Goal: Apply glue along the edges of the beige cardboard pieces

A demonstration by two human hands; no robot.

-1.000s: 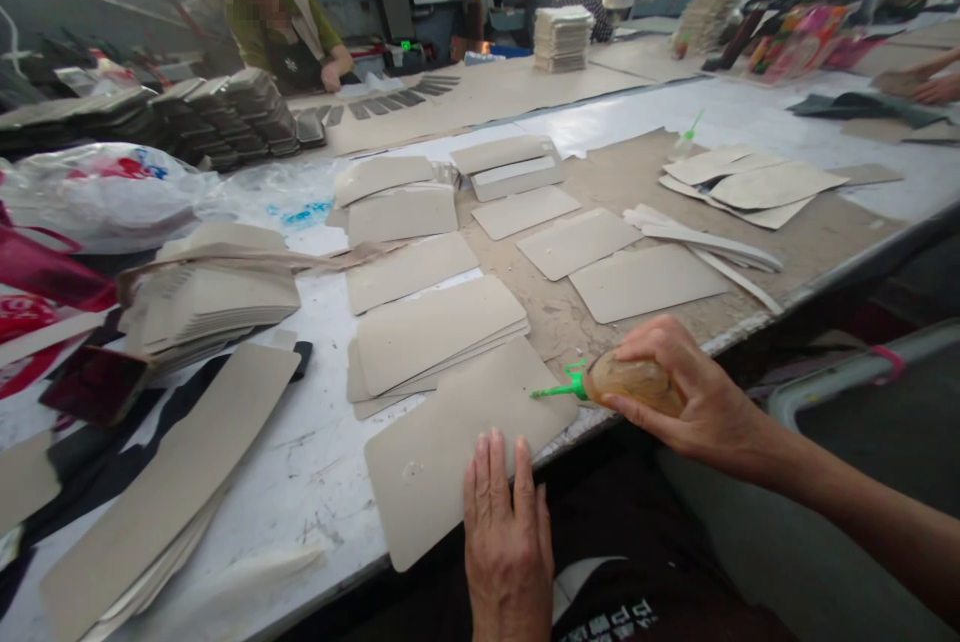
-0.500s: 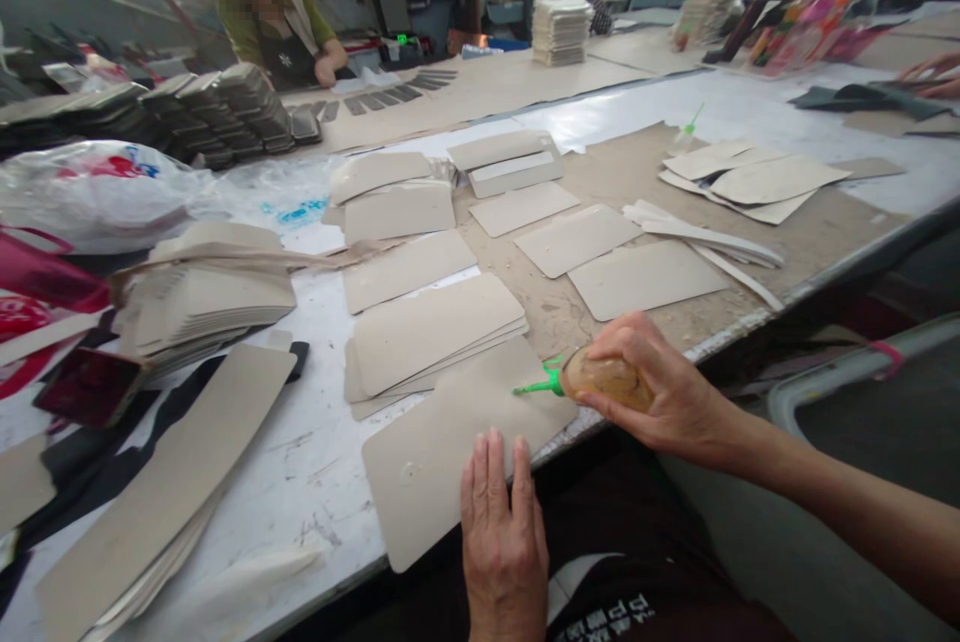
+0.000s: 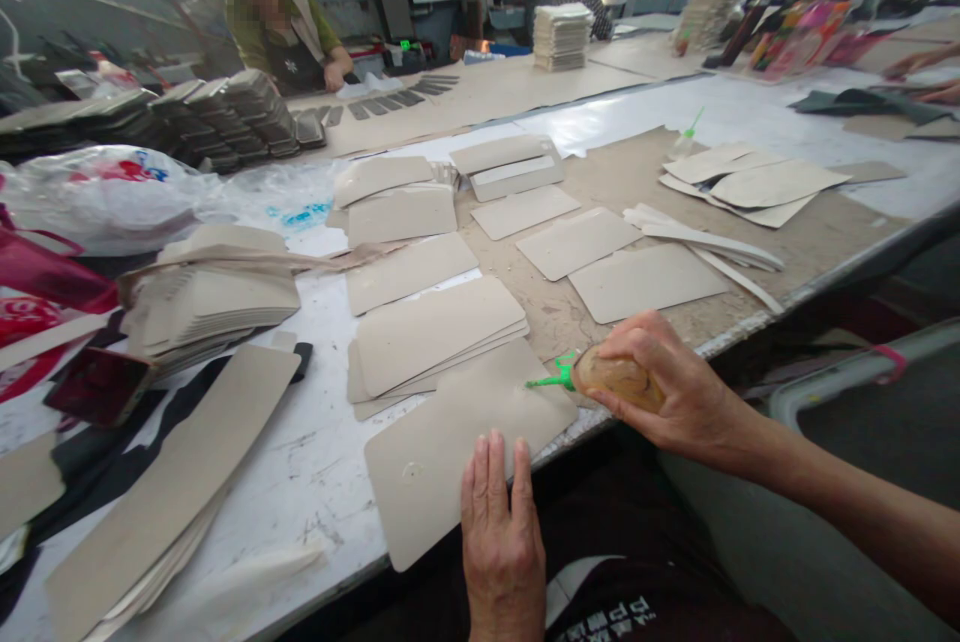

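Note:
My right hand (image 3: 660, 382) is wrapped round a glue bottle (image 3: 616, 380) of amber liquid, held on its side. The bottle's green nozzle (image 3: 551, 379) points left, its tip at the surface of a beige panel (image 3: 442, 452) with rounded corners. Flat on that panel's near edge lies my left hand (image 3: 501, 512), fingers stretched out. A small round mark (image 3: 412, 472) shows near the panel's left end. Just beyond it sits a short stack of similar panels (image 3: 442, 332), partly overlapped by it.
More beige panels (image 3: 646, 280) and pale strips (image 3: 705, 237) lie across the table. At left are a panel stack (image 3: 217, 292), a dark phone (image 3: 97, 385) and a plastic bag (image 3: 105, 197). A second green-tipped bottle (image 3: 684, 140) stands farther back. A co-worker (image 3: 289, 42) works across the table.
The glue bottle and my right hand have shifted slightly right, drawing the nozzle tip along the panel. My left hand stays in place.

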